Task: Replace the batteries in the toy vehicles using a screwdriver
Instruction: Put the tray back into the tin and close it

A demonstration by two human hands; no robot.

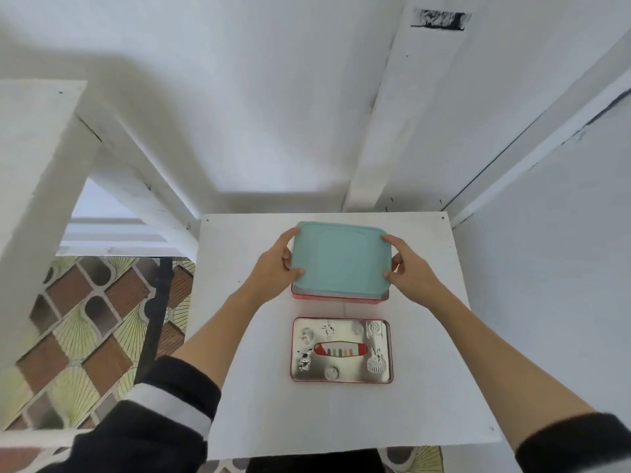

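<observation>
Both hands grip teal lid (339, 259) atop red tin (341, 297), worktop's (246, 387) far side | left hand (273, 268), right hand (411, 269) fingers curled round edges | lift evenly, straight up | vehicles, screwdriver unseen

White bench (239, 387) at centre, set into a white-walled corner. Black smudge (440, 20) high on the wall at 1 o'clock. Patterned floor tiles (75, 336) in brown and pale green at 8 o'clock, crossed by a dark pole (155, 319). White beam (37, 186) slanting at 9 o'clock, white ledge (112, 233) just behind it.
</observation>
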